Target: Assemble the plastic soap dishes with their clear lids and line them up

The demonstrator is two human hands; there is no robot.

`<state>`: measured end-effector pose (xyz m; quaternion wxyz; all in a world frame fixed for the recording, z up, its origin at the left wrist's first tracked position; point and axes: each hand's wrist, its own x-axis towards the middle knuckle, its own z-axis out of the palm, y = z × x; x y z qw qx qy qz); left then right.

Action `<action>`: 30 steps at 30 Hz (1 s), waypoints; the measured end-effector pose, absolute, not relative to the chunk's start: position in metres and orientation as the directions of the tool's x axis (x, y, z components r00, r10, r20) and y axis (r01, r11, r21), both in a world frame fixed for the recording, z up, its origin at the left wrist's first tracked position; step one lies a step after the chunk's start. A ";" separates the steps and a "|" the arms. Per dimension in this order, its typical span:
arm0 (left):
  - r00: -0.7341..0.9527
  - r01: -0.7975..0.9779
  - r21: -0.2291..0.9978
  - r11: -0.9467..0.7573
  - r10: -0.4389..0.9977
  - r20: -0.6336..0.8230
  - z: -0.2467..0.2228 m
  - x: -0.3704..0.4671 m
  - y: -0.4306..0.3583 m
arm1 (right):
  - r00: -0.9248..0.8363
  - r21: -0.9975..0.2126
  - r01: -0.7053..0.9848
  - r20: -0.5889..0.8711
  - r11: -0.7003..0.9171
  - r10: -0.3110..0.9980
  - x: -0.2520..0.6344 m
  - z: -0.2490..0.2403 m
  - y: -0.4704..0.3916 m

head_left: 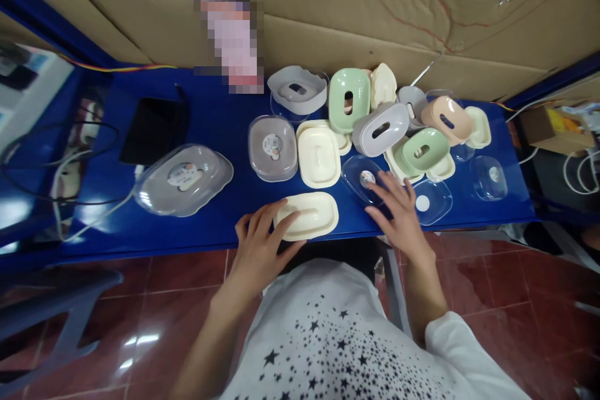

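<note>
A cream oval dish with a raised middle ridge lies at the table's front edge. My left hand grips its left end, fingers over the far rim and thumb at the near rim. My right hand is open, fingers spread over the right part of a clear plastic cover with a round label. Behind the dish sit a squarish cream dish and a greyish translucent box with a label. Another clear piece with a white round sticker lies just right of my right hand.
Green, grey and peach covers with oval slots crowd the back right. A large translucent cover lies left, near a black device and cables. A cardboard box stands at far right. A brown padded panel rises behind the blue table.
</note>
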<state>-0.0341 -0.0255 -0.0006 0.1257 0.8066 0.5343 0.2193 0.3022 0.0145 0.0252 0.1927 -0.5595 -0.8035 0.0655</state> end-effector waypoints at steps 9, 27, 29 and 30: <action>0.402 0.757 0.461 -0.462 0.887 0.228 -0.006 -0.021 -0.024 | 0.020 -0.147 0.988 0.355 0.035 0.935 0.363 0.027 0.077; 0.351 0.651 0.667 -0.363 0.922 0.160 -0.009 -0.043 -0.011 | -0.748 -0.504 0.454 0.232 0.735 0.622 0.260 0.037 0.007; 0.371 0.695 0.594 -0.404 0.910 0.185 -0.009 -0.044 -0.011 | -0.752 -0.435 0.487 0.233 0.758 0.617 0.257 0.033 0.010; 0.381 0.712 0.562 -0.420 0.904 0.194 -0.008 -0.045 -0.011 | -0.753 -0.395 0.502 0.238 0.769 0.613 0.256 0.031 0.011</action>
